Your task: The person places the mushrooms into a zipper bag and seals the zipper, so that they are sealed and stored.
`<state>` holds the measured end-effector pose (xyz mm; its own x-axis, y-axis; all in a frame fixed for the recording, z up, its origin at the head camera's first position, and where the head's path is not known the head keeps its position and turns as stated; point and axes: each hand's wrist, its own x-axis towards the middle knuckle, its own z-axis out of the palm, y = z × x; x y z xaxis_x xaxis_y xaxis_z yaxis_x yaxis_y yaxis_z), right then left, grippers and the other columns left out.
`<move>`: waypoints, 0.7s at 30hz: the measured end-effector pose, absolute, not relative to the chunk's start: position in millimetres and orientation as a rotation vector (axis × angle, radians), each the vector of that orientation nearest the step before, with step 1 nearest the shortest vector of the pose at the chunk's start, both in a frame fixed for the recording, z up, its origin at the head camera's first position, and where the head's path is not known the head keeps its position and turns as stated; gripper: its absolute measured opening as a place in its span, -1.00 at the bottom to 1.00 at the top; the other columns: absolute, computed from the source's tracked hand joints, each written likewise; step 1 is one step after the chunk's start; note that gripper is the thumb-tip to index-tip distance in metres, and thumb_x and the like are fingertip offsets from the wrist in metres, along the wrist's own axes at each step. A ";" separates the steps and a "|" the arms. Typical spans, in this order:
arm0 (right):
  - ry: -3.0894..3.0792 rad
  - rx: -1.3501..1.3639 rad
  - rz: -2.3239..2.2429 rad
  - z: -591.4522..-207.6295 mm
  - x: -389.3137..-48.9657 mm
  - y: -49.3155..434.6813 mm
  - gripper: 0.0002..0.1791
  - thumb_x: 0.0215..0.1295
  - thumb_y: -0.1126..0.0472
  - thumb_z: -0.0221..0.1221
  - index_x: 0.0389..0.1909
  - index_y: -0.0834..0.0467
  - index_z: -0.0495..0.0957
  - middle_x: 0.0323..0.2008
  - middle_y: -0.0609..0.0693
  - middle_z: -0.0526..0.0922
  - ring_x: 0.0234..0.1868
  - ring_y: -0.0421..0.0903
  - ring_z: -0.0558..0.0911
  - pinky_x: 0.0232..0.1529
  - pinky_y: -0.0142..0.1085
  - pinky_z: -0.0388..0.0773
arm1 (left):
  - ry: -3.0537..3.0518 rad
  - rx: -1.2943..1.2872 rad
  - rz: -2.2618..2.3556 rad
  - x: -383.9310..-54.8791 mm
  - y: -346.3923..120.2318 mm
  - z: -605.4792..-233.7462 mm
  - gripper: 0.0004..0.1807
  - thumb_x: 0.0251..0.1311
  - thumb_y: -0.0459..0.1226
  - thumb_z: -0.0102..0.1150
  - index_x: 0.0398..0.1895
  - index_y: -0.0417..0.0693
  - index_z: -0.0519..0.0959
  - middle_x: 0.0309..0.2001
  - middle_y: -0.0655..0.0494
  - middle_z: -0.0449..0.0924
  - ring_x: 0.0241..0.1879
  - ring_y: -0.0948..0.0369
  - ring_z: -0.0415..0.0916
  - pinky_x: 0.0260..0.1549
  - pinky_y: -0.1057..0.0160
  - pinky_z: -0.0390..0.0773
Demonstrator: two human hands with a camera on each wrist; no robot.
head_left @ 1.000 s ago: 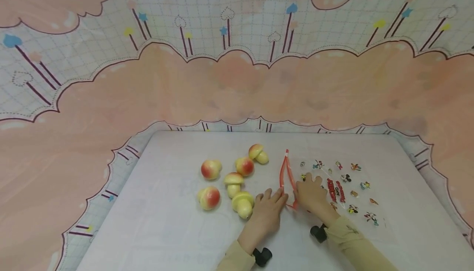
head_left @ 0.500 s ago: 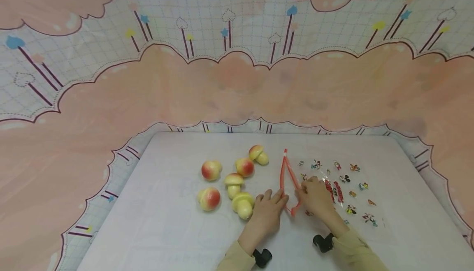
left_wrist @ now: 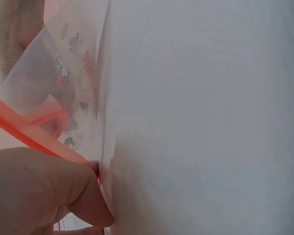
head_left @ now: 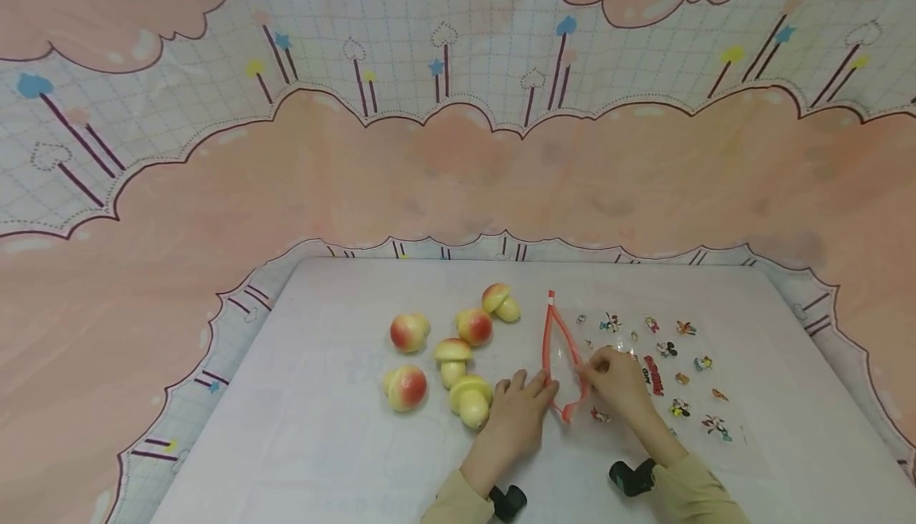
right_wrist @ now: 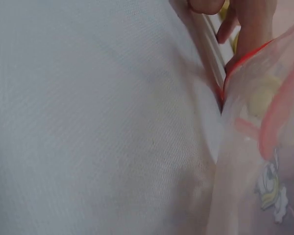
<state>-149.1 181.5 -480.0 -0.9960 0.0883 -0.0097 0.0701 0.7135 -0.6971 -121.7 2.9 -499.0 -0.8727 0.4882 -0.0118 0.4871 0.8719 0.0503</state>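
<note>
A: State of grip?
B: Left hand (head_left: 517,414): fingers laid fairly straight, pressing one side of the red rim (head_left: 546,347) to the table (head_left: 322,444). Right hand (head_left: 619,385): thumb and finger pinching the rim's other side, roughly 2 to 3 o'clock from the left.
A: And the clear bag (head_left: 704,393)?
B: On the table, gaping between the hands, spreading toward 3 o'clock beyond the right.
A: Further out?
B: Six mushroom-shaped pieces (head_left: 471,406), from the left hand's 9 to 12 o'clock; the closest just beside it.
A: Risks?
B: Judgement: the rim could slip from a light pinch and fall shut; lifting the left hand might let everything slide; a nudge toward 9 o'clock could roll the closest piece.
</note>
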 end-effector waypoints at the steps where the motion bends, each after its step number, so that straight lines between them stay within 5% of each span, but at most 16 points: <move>1: -2.879 -0.143 1.179 -479.5 -149.3 181.5 -0.83 0.17 0.22 0.25 -0.46 0.27 0.56 -0.54 0.05 0.59 -0.49 -0.15 0.41 -0.50 -0.39 0.31 | 3.015 0.786 0.068 -121.9 3.1 -499.2 -0.45 0.22 -0.22 0.09 0.31 0.29 0.40 0.38 0.28 0.33 0.31 0.10 0.30 0.12 0.05 0.40; 6: -2.861 -0.205 1.222 -478.0 -150.7 181.7 -0.80 0.20 0.19 0.25 -0.42 0.28 0.57 -0.54 0.06 0.61 -0.50 -0.16 0.44 -0.52 -0.41 0.33 | 3.002 0.777 0.040 -121.9 3.9 -499.0 -0.44 0.22 -0.21 0.10 0.33 0.31 0.37 0.39 0.30 0.31 0.33 0.10 0.29 0.14 0.06 0.40; 12: -2.787 -0.260 1.378 -479.4 -151.5 183.5 -0.62 0.20 0.24 0.27 0.00 0.23 0.43 -0.35 0.18 0.67 -0.39 -0.12 0.65 -0.46 -0.42 0.45 | 3.004 0.776 0.022 -120.0 4.0 -496.5 -0.43 0.20 -0.21 0.12 0.32 0.31 0.38 0.39 0.30 0.32 0.32 0.10 0.30 0.13 0.07 0.40; 16: -2.784 -0.214 1.395 -480.0 -153.7 183.5 -0.56 0.25 0.25 0.22 0.16 0.14 0.45 -0.30 0.15 0.61 -0.44 -0.18 0.58 -0.51 -0.44 0.43 | 3.005 0.777 0.022 -119.5 3.6 -495.0 -0.43 0.19 -0.22 0.12 0.32 0.31 0.39 0.38 0.30 0.32 0.31 0.10 0.30 0.12 0.07 0.40; 21: -2.761 -0.314 1.578 -477.1 -155.4 184.1 -0.61 0.29 0.26 0.15 0.12 0.26 0.51 -0.31 0.10 0.59 -0.51 -0.24 0.48 -0.53 -0.43 0.43 | 2.998 0.779 0.019 -119.7 3.5 -493.6 -0.42 0.19 -0.23 0.11 0.32 0.31 0.38 0.39 0.30 0.31 0.31 0.10 0.29 0.12 0.07 0.40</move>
